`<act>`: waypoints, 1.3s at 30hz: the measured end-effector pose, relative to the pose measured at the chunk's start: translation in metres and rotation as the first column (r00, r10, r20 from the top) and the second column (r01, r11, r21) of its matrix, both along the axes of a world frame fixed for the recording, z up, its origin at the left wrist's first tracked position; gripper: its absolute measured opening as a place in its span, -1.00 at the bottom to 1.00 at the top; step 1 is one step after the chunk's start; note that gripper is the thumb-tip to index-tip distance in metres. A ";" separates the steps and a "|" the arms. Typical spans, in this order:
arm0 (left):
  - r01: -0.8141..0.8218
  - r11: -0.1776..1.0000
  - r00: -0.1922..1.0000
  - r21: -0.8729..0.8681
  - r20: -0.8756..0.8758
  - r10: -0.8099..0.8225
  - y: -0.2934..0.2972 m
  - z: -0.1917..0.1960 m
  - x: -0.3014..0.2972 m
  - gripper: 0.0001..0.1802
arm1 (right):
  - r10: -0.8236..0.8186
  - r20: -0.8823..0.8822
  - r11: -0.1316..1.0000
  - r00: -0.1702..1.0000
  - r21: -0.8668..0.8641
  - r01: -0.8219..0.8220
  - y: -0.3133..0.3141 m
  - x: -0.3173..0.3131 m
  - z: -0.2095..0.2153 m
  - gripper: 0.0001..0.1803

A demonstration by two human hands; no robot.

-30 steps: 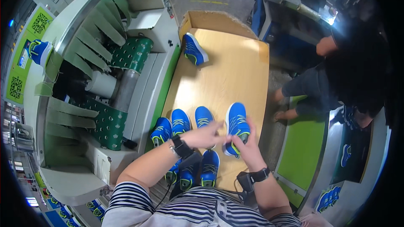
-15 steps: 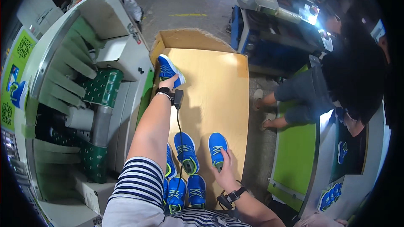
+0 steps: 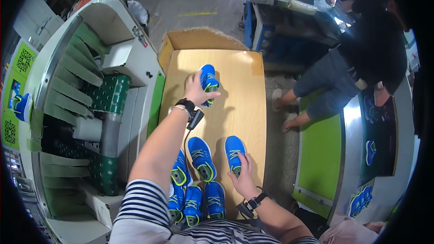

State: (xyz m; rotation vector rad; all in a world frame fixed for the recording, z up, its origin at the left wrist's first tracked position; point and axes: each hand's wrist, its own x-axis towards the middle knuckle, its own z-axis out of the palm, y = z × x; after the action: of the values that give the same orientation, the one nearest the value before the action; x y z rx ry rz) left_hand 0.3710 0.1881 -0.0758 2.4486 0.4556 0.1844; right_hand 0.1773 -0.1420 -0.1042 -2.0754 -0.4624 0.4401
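Note:
At the far part of the wooden tabletop (image 3: 181, 63), my left hand (image 3: 197, 92) is on a blue sneaker (image 3: 209, 75), its fingers along the left side and its thumb across the heel. Nearer, my right hand (image 3: 243, 178) grips the heel end of another blue sneaker (image 3: 234, 147), toe pointing away. Just left of that one lies a further blue sneaker (image 3: 200, 153) with lime-green lining. Several more blue sneakers (image 3: 215, 196) stand close to my body, some partly hidden by my left arm.
A machine with green hanging strips (image 3: 74, 68) and a perforated green roller (image 3: 117, 95) flanks the left. Cardboard (image 3: 203, 38) edges the table's far end. On the right, a person (image 3: 337, 72) stands by a green-panelled bench (image 3: 318, 153) with more blue sneakers (image 3: 359, 201).
My left hand has moved right with its sneaker, from the table's left edge towards the middle, and the sneaker now points away. My right hand stays at its sneaker. The other person has shifted.

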 end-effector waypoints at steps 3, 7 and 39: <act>-0.182 0.968 0.980 -0.172 -0.115 0.164 -0.015 -0.027 0.009 0.24 | -0.001 0.006 1.000 1.000 -0.002 0.001 0.000 0.001 0.000 0.02; -0.281 0.510 0.944 -0.813 -0.138 0.299 -0.030 0.000 -0.015 0.05 | -0.007 -0.026 1.000 1.000 -0.030 0.006 0.000 0.003 0.005 0.12; -0.251 0.967 0.958 0.055 0.155 0.240 -0.084 0.117 -0.404 -0.46 | 0.868 -0.017 0.488 0.497 -0.159 -0.858 0.160 0.102 0.141 -0.34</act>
State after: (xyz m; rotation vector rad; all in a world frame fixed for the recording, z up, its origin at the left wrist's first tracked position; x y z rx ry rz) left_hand -0.0331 0.1046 0.0411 2.4227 0.6977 0.4908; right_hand 0.2791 0.0179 0.0372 -1.8424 -1.6052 1.0221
